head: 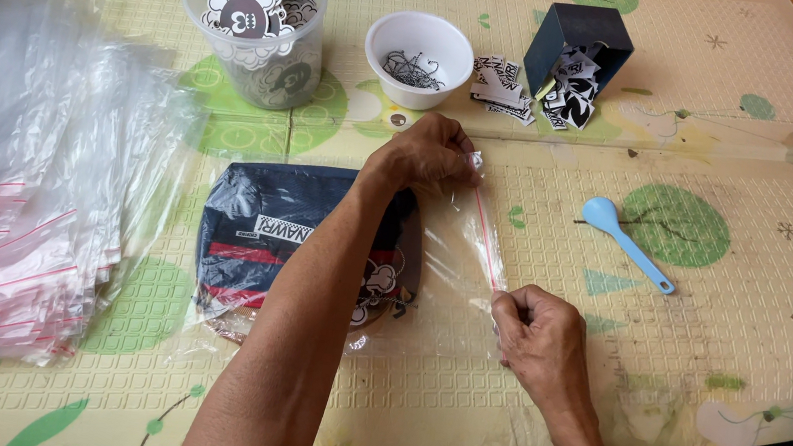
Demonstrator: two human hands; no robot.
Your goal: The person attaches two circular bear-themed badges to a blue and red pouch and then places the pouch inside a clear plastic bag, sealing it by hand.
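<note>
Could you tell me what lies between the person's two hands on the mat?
In the head view, the red zip strip of the clear bag runs from the left hand to the right hand.

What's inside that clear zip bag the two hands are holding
Inside the clear zip bag lies a folded dark blue fabric item with red stripes. The left forearm covers its middle, so that part cannot be seen.

Your left hand reaches far across from the near left, forearm slanting up, fingertips pinched together. Your right hand sits nearer, to the right, knuckles up, thumb and fingers also pinched tight.
</note>
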